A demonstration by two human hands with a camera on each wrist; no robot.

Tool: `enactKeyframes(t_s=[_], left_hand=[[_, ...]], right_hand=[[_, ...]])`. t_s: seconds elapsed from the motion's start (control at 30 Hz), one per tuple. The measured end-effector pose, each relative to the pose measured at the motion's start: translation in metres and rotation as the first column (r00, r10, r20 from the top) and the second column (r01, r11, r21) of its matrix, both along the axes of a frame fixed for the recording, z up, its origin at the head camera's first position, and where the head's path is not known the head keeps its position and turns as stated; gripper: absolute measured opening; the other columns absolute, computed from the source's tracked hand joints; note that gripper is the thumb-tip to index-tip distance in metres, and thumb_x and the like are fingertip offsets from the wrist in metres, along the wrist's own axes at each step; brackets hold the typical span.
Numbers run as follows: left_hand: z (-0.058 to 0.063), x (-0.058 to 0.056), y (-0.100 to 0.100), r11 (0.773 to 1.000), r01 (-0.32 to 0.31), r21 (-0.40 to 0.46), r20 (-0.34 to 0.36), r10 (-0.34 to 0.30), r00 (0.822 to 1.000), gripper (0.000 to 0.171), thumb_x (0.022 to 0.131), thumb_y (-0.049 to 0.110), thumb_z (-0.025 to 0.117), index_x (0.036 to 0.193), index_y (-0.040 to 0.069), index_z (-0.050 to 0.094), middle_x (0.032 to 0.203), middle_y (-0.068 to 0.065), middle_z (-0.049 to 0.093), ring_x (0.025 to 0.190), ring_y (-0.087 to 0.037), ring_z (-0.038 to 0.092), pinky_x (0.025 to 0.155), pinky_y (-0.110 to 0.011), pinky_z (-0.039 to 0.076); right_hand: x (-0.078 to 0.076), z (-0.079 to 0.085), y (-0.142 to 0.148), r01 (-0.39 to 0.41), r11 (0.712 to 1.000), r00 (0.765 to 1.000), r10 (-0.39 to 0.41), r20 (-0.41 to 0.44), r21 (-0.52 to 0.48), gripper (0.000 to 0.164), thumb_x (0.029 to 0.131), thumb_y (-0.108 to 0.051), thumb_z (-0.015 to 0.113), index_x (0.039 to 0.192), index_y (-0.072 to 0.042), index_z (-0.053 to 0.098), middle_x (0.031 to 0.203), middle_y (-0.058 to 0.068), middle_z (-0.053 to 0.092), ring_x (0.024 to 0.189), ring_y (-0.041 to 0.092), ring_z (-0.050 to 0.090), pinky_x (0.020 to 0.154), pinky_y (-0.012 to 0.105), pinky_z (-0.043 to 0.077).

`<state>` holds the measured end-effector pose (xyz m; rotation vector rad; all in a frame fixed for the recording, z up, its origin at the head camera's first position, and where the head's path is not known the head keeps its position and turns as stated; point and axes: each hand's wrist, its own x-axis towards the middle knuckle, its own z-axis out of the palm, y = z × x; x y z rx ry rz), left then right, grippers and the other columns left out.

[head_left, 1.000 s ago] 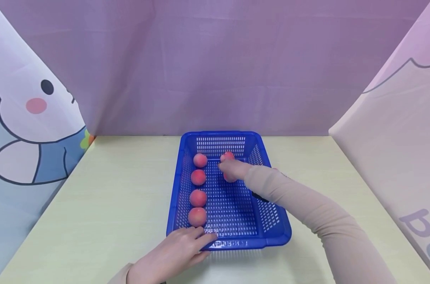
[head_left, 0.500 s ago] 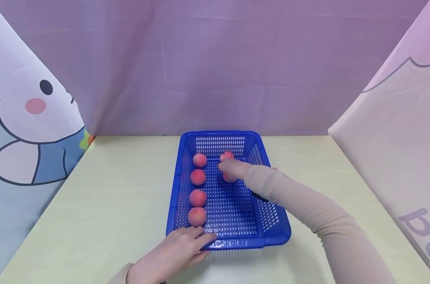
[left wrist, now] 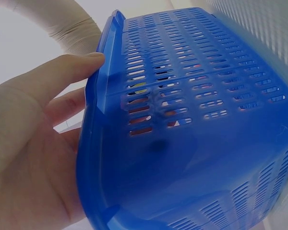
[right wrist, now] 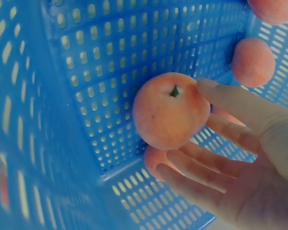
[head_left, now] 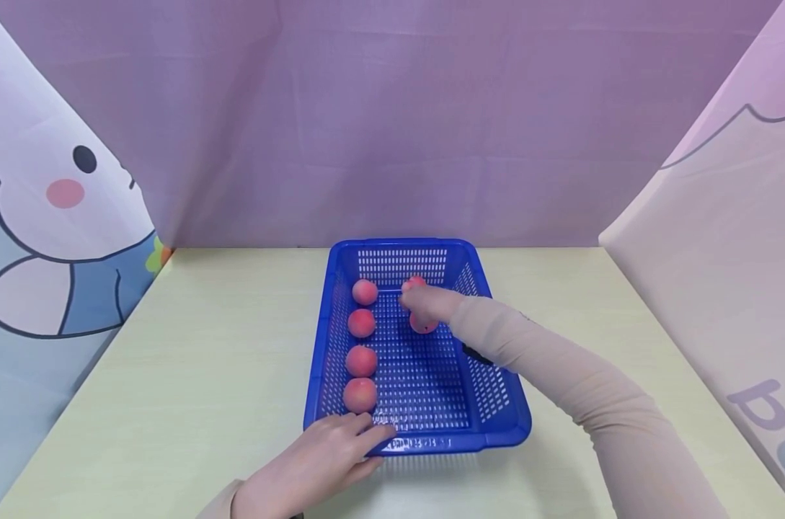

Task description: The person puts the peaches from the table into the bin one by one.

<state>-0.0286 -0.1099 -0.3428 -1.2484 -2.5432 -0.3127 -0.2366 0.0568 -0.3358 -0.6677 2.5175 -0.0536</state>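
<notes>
A blue plastic basket (head_left: 424,441) holds several peaches. My left hand (head_left: 330,450) grips its near rim, thumb and fingers on opposite sides, as the left wrist view confirms. Inside, my right hand (head_left: 424,304) reaches down at a peach (right wrist: 170,112) with a green stem mark. The thumb touches that peach's edge, while the other fingers extend fairly straight beside and behind it. Just beyond the hand sits another peach (head_left: 416,283), partly covered. Along the basket's left side runs a column of peaches, the nearest peach (head_left: 360,395) close to my left hand.
The basket stands on a pale tabletop (head_left: 223,346), near a purple cloth backdrop (head_left: 392,130). Printed cloth walls rise at both sides. Through the basket's slots in the right wrist view, a red patch (right wrist: 4,184) shows outside.
My right hand and the peach at it have shifted slightly right, and more of that peach shows. A red bit right of the basket is now hidden by the sleeve. My left hand stays put.
</notes>
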Motion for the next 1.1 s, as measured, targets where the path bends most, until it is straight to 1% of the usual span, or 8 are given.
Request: enactKeyframes(t_s=[0.1,0.43,0.6,0.73,0.83,0.9,0.97,1.1], left_hand=[[0.000,0.000,0.000,1.000,0.000,-0.002,-0.006,0.000,1.000,0.025,0.075,0.026,0.067,0.098,0.017,0.060,0.074,0.007,0.053,0.062,-0.005,0.051,0.058,-0.019,0.044],[-0.001,-0.001,0.001,1.000,0.007,0.000,-0.017,-0.007,1.000,0.026,0.074,0.025,0.068,0.098,0.017,0.060,0.074,0.006,0.053,0.061,-0.005,0.050,0.057,-0.019,0.044],[0.000,-0.001,0.001,1.000,-0.001,-0.017,0.007,0.001,1.000,0.025,0.077,0.026,0.066,0.100,0.017,0.060,0.076,0.006,0.055,0.063,-0.005,0.051,0.058,-0.019,0.045],[0.002,0.000,0.000,0.999,-0.010,-0.042,0.070,0.013,0.997,0.024,0.081,0.028,0.061,0.102,0.017,0.059,0.079,0.005,0.056,0.066,-0.005,0.052,0.060,-0.020,0.046],[0.002,0.000,0.000,0.999,-0.012,-0.046,0.086,0.016,0.996,0.023,0.082,0.028,0.060,0.103,0.017,0.059,0.080,0.005,0.057,0.066,-0.005,0.052,0.061,-0.020,0.046],[0.002,0.000,0.000,0.999,-0.011,-0.045,0.086,0.015,0.996,0.023,0.082,0.028,0.060,0.103,0.017,0.059,0.080,0.005,0.056,0.066,-0.005,0.052,0.061,-0.020,0.046],[0.002,0.000,0.000,0.999,-0.009,-0.036,0.061,0.011,0.998,0.024,0.081,0.027,0.062,0.102,0.017,0.059,0.079,0.005,0.056,0.066,-0.006,0.052,0.060,-0.020,0.046],[0.002,0.000,0.000,0.999,-0.011,-0.037,0.082,0.014,0.997,0.023,0.082,0.028,0.060,0.103,0.017,0.059,0.080,0.005,0.057,0.067,-0.006,0.053,0.061,-0.021,0.047]], right_hand=[[-0.003,0.003,-0.002,-0.099,0.993,0.992,0.103,-0.072,0.059,0.043,0.076,-0.007,0.066,0.117,-0.006,0.054,0.115,0.008,0.053,0.106,0.021,0.051,0.088,0.032,0.042],[-0.002,0.020,0.003,-0.112,0.994,0.991,0.111,-0.071,-0.009,0.035,0.079,-0.013,0.065,0.111,-0.003,0.057,0.108,0.009,0.059,0.092,0.018,0.054,0.085,0.031,0.043],[0.000,0.030,0.007,-0.114,0.993,0.992,0.112,-0.053,-0.035,0.033,0.081,-0.018,0.064,0.111,-0.006,0.057,0.108,0.007,0.059,0.096,0.017,0.053,0.089,0.032,0.041],[0.002,0.040,0.011,-0.148,0.988,0.987,0.145,-0.066,-0.046,0.015,0.080,-0.016,0.064,0.090,-0.008,0.056,0.080,0.001,0.052,0.082,0.016,0.050,0.074,0.027,0.041],[0.005,0.048,0.014,-0.156,0.986,0.985,0.152,-0.081,-0.051,0.014,0.080,-0.013,0.064,0.089,-0.007,0.055,0.075,0.002,0.049,0.077,0.017,0.048,0.070,0.027,0.039],[0.007,0.052,0.017,-0.148,0.987,0.986,0.144,-0.082,-0.054,0.027,0.081,-0.012,0.063,0.105,-0.004,0.057,0.093,0.007,0.058,0.090,0.020,0.052,0.082,0.030,0.042],[0.009,0.056,0.021,-0.141,0.988,0.988,0.136,-0.080,-0.064,0.042,0.081,-0.011,0.062,0.121,-0.001,0.051,0.114,0.012,0.056,0.106,0.024,0.050,0.092,0.035,0.039],[0.013,0.063,0.030,-0.161,0.982,0.984,0.151,-0.097,-0.101,0.049,0.081,-0.015,0.063,0.125,-0.001,0.047,0.124,0.014,0.050,0.116,0.027,0.044,0.096,0.038,0.035]])
